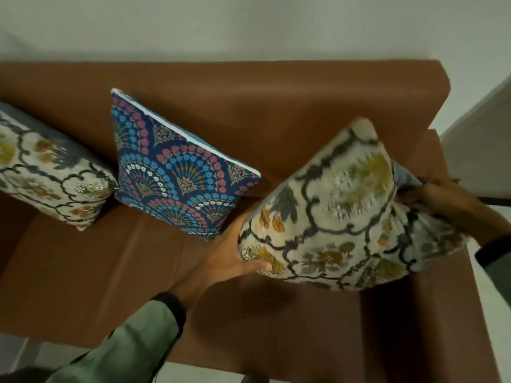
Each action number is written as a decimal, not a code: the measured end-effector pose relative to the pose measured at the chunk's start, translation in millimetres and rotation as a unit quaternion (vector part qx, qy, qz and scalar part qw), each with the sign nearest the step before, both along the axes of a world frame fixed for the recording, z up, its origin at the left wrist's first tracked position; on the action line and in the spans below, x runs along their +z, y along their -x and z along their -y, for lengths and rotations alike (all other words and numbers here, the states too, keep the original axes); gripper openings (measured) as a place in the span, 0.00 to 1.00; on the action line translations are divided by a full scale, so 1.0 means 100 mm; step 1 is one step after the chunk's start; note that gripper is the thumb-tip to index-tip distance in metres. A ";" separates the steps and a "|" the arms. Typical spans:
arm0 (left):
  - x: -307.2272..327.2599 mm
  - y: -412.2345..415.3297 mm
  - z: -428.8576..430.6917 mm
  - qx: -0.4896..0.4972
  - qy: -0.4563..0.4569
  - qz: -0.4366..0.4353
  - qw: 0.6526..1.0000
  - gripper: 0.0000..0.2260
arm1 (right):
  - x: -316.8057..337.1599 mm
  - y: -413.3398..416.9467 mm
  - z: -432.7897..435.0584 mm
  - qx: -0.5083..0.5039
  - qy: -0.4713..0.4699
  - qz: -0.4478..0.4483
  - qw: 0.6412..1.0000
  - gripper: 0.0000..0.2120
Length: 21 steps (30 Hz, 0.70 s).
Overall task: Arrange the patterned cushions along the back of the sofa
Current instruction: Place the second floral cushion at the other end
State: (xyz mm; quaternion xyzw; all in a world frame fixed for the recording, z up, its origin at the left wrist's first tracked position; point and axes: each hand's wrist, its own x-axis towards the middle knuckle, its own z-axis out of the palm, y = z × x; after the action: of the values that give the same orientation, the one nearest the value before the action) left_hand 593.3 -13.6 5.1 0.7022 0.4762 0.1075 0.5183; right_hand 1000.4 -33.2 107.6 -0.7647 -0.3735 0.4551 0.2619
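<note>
A cream cushion with dark vine lines and yellow flowers (340, 214) hangs tilted above the right end of the brown sofa (249, 106). My left hand (232, 252) grips its lower left corner and my right hand (448, 205) grips its right edge. A blue cushion with pink and blue fan shapes (177, 172) leans against the sofa back in the middle. Another cream patterned cushion (47, 172) leans at the left, partly cut off by the frame edge.
A bare stretch of sofa back (318, 106) lies between the blue cushion and the right armrest (434, 150). A white wall (249, 23) rises behind the sofa. Pale floor shows at the lower left and right.
</note>
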 end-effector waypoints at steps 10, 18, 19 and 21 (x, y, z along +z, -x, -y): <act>-0.13 -0.27 -0.34 0.079 -0.011 -0.144 0.986 0.35 | -0.36 0.00 -0.67 0.161 -0.013 0.130 0.978 0.05; -0.29 -0.24 -0.36 0.026 0.036 -0.165 0.985 0.48 | -0.85 0.22 -0.52 0.124 -0.009 0.240 0.963 0.49; -0.32 -0.26 -0.39 0.018 0.031 -0.191 0.981 0.51 | -0.89 0.19 -0.55 0.127 0.008 0.262 0.957 0.54; -0.35 -0.34 -0.43 0.026 0.028 -0.228 0.973 0.57 | -0.94 0.19 -0.61 0.140 0.035 0.241 0.960 0.55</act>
State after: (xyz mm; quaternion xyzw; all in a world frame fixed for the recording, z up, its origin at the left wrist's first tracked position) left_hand 627.8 29.1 -30.2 0.6806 0.6028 -0.0554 0.4129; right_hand 981.6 27.4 13.8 -0.8006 -0.5123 0.3025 0.0707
